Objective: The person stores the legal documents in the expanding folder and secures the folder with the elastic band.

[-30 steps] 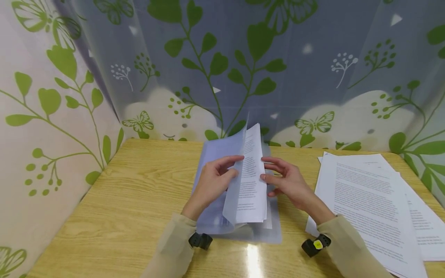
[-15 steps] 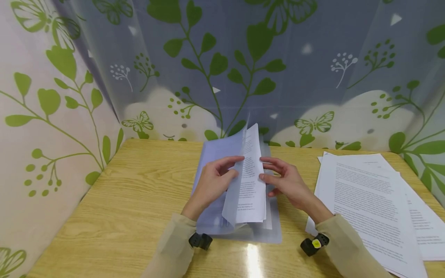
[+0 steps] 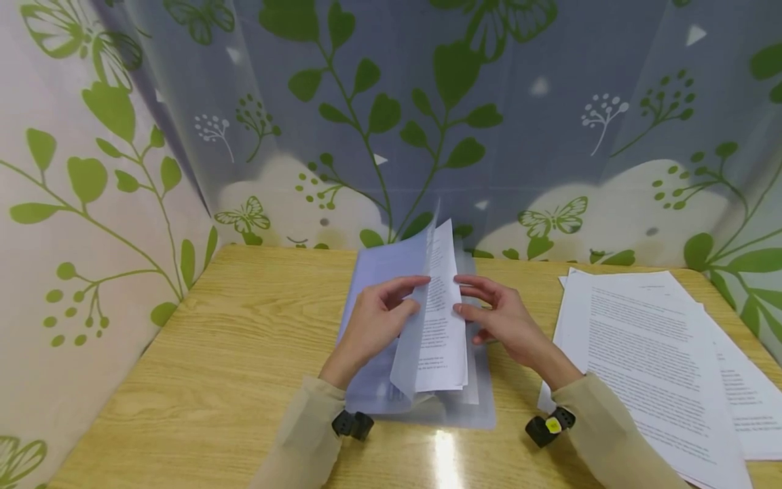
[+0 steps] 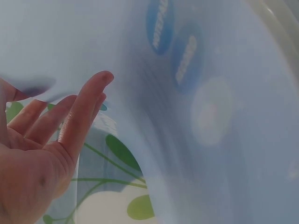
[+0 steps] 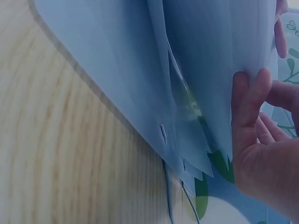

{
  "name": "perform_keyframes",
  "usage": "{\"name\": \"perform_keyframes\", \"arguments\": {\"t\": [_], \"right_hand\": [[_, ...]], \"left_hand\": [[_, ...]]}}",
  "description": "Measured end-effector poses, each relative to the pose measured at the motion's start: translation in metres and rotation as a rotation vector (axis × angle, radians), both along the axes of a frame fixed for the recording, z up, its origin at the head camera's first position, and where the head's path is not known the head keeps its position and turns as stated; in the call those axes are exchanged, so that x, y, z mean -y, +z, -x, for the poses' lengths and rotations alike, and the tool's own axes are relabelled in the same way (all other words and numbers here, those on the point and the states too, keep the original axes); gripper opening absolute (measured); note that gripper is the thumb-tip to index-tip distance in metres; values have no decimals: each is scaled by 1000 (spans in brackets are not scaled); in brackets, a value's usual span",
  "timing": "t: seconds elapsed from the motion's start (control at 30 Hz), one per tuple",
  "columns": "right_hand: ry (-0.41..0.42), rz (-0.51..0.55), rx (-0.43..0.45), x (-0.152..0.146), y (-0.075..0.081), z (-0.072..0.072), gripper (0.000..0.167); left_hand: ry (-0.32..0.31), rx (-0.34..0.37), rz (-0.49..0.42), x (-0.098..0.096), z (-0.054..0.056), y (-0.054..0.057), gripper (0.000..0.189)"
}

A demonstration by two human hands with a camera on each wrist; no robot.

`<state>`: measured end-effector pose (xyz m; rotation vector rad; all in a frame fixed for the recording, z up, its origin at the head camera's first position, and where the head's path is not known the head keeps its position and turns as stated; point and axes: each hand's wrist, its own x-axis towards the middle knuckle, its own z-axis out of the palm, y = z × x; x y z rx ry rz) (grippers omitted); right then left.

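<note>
A translucent bluish plastic folder [image 3: 391, 255] lies spread on the table, its cover flap raised in the middle. My left hand [image 3: 379, 316] holds this flap from the left, fingertips and thumb at its edge. Inside stands a sheaf of printed papers [image 3: 442, 333], tilted upright against the flap. My right hand [image 3: 501, 316] pinches the right edge of the papers between thumb and fingers. In the right wrist view, the thumb and fingers of the right hand [image 5: 261, 135] meet at that edge. Blue ovals lettered NOTEPAD [image 4: 160, 25] show on the plastic in the left wrist view.
Several loose printed sheets [image 3: 647, 367] lie overlapping on the right side of the wooden table [image 3: 232, 339]. A leaf-patterned curtain [image 3: 391, 122] hangs along the table's back edge and left side. Staples [image 5: 163, 134] show on sheets in the right wrist view.
My right hand has shifted slightly left, and the papers' right edge has moved left with it toward the flap. The left hand and folder stay in place.
</note>
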<state>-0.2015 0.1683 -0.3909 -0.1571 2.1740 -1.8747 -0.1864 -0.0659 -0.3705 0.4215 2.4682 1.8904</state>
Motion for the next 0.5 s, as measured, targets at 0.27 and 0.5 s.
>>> {"name": "perform_keyframes", "arguments": {"t": [0.27, 0.5], "right_hand": [[10, -37, 0, 0, 1, 3, 60], [28, -44, 3, -2, 4, 2, 60]], "left_hand": [[9, -3, 14, 0, -2, 0, 42], [16, 5, 13, -1, -1, 3, 42]]}}
